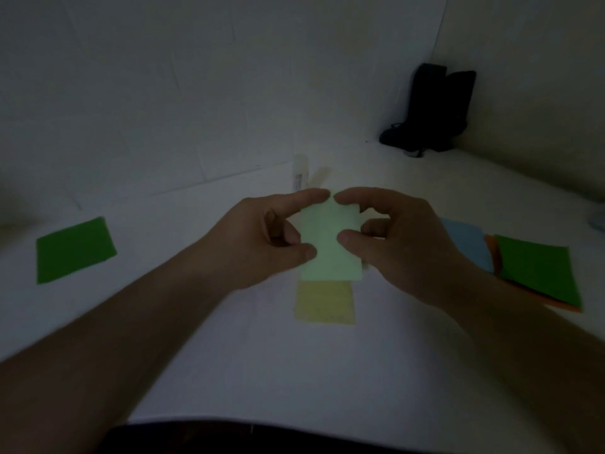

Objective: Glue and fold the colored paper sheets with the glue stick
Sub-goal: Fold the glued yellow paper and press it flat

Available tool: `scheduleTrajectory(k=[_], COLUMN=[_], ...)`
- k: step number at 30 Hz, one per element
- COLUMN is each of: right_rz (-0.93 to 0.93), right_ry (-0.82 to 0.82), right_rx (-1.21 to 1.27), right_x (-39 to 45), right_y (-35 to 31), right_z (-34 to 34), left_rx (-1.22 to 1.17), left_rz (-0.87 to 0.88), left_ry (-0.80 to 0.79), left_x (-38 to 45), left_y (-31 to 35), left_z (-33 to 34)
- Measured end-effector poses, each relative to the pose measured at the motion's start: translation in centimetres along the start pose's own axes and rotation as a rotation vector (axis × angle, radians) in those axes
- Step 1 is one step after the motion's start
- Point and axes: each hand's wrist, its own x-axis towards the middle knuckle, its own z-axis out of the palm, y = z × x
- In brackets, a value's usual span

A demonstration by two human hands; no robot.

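Step in hand looks like folding. Left hand (pixel 271 237) and right hand (pixel 393 237) both pinch light green paper (pixel 329 244) at middle of white table (pixel 229 355), thumbs on top, fingers curled round far edge. Yellow paper (pixel 324 301) lies just near of it. Glue stick (pixel 300 173) stands just far of hands. Dark green sheet (pixel 75 250) far left, paper pile (pixel 537 273) right. Next move, I think: press paper flat, rub crease.

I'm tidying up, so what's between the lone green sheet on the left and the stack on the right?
In the head view: both hands, left hand and right hand, holding the pale green paper, with a yellow sheet just nearer.
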Motion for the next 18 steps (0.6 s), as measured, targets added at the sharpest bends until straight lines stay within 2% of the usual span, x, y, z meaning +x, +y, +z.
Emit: scheduleTrajectory(k=[3,9,18], right_rz=[-0.007,0.077,0.116], right_ry=[-0.026,-0.16,-0.365], right_rx=[-0.002,0.059,-0.053], right_x=[-0.3,-0.7,-1.0], right_y=[0.1,0.2,-0.1], right_z=[0.0,-0.3,-1.1], left_rx=[0.024,-0.09,0.053], left_rz=[-0.017,-0.038,-0.071], left_ry=[-0.047,-0.111,-0.227], left_x=[-0.2,-0.6,-1.0], left_y=[0.2,0.5,0.4], left_z=[-0.2,-0.8,-0.8])
